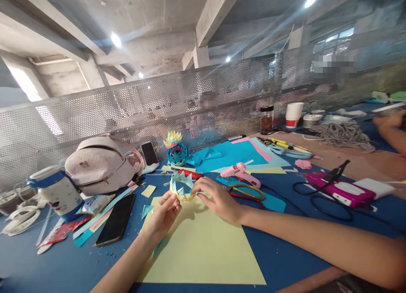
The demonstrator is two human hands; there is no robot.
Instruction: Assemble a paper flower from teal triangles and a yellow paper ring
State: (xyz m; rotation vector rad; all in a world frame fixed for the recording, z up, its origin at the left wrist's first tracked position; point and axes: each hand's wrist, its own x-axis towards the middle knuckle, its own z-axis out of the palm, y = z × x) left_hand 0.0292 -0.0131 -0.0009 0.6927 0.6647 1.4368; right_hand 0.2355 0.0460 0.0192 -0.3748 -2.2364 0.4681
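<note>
Both my left hand (pixel 165 211) and right hand (pixel 218 198) pinch the paper crown (pixel 181 186) on the yellow sheet (pixel 203 250), the lidded jar (pixel 267 120) holding something dark, its label unreadable.

matt yellow paper sheet (pixel 203 250) on a smooth blue tabletop (pixel 47 267); glossy black phone (pixel 116 219); pink plastic glue gun (pixel 240 173); perforated metal screen (pixel 127 111).

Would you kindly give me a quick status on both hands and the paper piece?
Left hand and right hand both pinching the spiky paper crown. Crown sits on the yellow sheet. Scissors and pink glue gun just beyond the right hand.
</note>
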